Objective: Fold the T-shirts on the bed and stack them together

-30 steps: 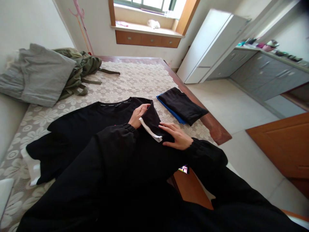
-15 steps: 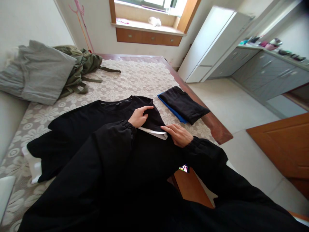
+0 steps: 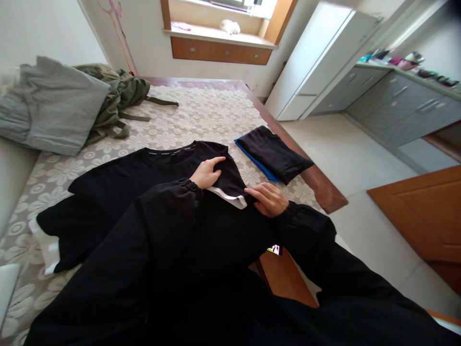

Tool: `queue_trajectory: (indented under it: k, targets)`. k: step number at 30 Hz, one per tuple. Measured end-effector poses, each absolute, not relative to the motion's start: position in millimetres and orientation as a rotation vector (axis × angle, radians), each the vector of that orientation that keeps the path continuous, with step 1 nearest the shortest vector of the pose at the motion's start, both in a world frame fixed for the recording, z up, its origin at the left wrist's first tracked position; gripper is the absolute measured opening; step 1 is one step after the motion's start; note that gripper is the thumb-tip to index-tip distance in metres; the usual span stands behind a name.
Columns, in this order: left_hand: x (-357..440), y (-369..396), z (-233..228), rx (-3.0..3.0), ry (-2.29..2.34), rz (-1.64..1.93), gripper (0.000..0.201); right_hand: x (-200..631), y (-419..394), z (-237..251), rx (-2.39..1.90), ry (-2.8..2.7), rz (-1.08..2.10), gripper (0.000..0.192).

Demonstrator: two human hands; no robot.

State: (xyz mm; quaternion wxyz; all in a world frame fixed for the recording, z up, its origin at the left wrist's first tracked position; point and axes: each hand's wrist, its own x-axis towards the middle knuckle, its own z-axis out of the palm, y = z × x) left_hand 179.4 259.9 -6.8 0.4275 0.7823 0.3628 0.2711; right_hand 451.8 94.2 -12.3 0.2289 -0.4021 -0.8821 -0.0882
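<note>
A black T-shirt (image 3: 118, 187) with white trim along its sleeve and lower edge lies spread on the table, its neckline away from me. My left hand (image 3: 207, 173) rests on the shirt near the right sleeve, index finger stretched out and thumb apart. At the outer corner of that sleeve is my right hand (image 3: 269, 198), its fingertips at the cloth edge and the thumb lower, apart from the index finger. The white sleeve hem (image 3: 230, 197) shows between the hands. My dark sleeves and body hide the shirt's near part.
A folded black garment (image 3: 275, 154) lies over a blue folded cloth (image 3: 257, 163) to the right. Grey cloth (image 3: 61, 101) and an olive green bag (image 3: 126, 91) with straps occupy the far left. A lace tablecloth (image 3: 216, 110) covers the wooden table (image 3: 329, 194). Beyond stands a white fridge (image 3: 313, 57).
My right hand has shifted slightly right, its fingertips now at the sleeve's corner rather than over the white hem. My left hand stays about where it was.
</note>
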Motion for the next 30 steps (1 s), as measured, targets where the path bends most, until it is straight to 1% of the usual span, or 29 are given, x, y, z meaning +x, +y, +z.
queue_trajectory:
  k: [2, 5, 8, 12, 16, 18, 26, 28, 30]
  targets:
    - [180, 259, -8, 1.961, 0.893, 0.69, 0.064, 453, 95, -15, -1.059, -2.452, -0.207, 0.041]
    - [180, 258, -10, 1.968, 0.887, 0.706, 0.066, 455, 96, -19, -0.94, -2.48, -0.206, 0.033]
    - [180, 260, -12, 1.969, 0.898, 0.708, 0.07, 455, 97, -18, -0.911, -2.52, -0.196, 0.031]
    - [180, 264, -14, 1.961, 0.918, 0.684, 0.071, 454, 98, -16, -0.932, -2.482, -0.123, 0.039]
    - [180, 264, -13, 1.966, 0.933, 0.674, 0.069, 454, 96, -19, -0.995, -2.446, -0.221, 0.052]
    - [180, 262, -11, 1.976, 0.938, 0.677, 0.067, 453, 95, -20, -1.024, -2.486, -0.246, 0.053]
    - [180, 257, -8, 2.004, 0.944, 0.685, 0.067, 443, 93, -7, -0.887, -2.463, -0.165, 0.029]
    - [180, 257, -8, 2.007, 0.946, 0.689, 0.067, 442, 93, -6, -0.878, -2.461, -0.126, 0.027]
    - [180, 257, -9, 2.009, 0.947, 0.694, 0.067, 442, 94, -6, -0.893, -2.464, -0.093, 0.03]
